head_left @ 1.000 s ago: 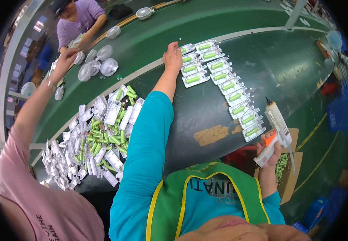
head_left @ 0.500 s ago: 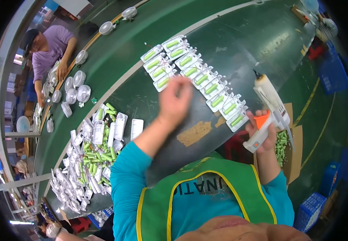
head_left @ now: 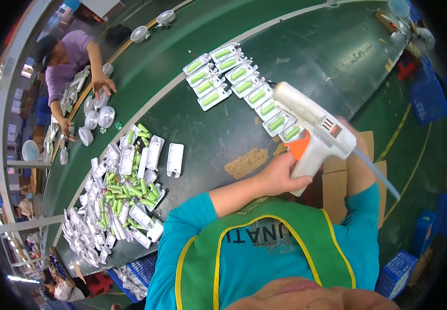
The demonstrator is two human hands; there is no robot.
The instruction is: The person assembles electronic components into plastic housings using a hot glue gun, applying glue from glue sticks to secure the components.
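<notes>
My left hand [head_left: 280, 173] wraps shut around the white glue gun's [head_left: 314, 132] handle, while my right hand [head_left: 350, 139] sits mostly hidden behind it, grip unclear. The gun hangs over the green table [head_left: 208, 129], nozzle near the row of white trays with green cells [head_left: 236, 77].

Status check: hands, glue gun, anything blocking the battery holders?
Left hand gripping glue gun handle. Right hand behind the gun body. Nozzle over white battery holders; nothing in the way.

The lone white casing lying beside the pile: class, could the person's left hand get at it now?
Probably not straight away: the left hand grips the glue gun handle, though bare belt surrounds the white casing.
</notes>
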